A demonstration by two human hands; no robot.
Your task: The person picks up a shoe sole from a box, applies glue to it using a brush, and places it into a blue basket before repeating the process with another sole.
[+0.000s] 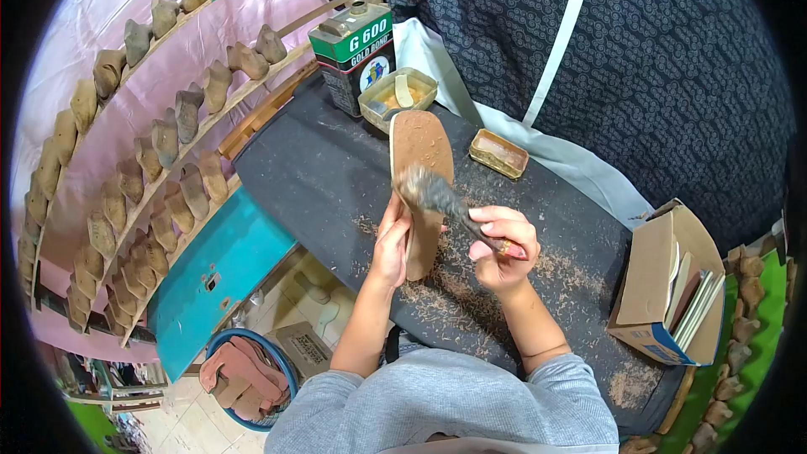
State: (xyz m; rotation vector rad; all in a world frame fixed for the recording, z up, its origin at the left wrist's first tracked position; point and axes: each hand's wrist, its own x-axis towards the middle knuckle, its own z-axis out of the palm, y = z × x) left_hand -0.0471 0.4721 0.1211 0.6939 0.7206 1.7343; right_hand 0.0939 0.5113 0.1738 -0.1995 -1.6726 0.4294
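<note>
My left hand [391, 250] grips a brown, sole-shaped piece [423, 141] by its lower left edge, with fingers partly hidden behind it. The piece stands tilted upright above the table, its broad end away from me. A pale rim runs along its left side. My right hand [503, 252] is closed round the reddish handle of a brush [435, 195]. The dark, worn bristles lie across the middle of the sole piece and seem to touch it. Small crumbs speckle the sole's upper face.
Brown shavings [471, 294] litter the dark table [315, 151]. At its far side are a green G 600 can [353, 50], a tub with a pale scraper [399, 92] and a small tin [499, 154]. A cardboard box [660, 277] stands right; shoe lasts [164, 139] line racks left.
</note>
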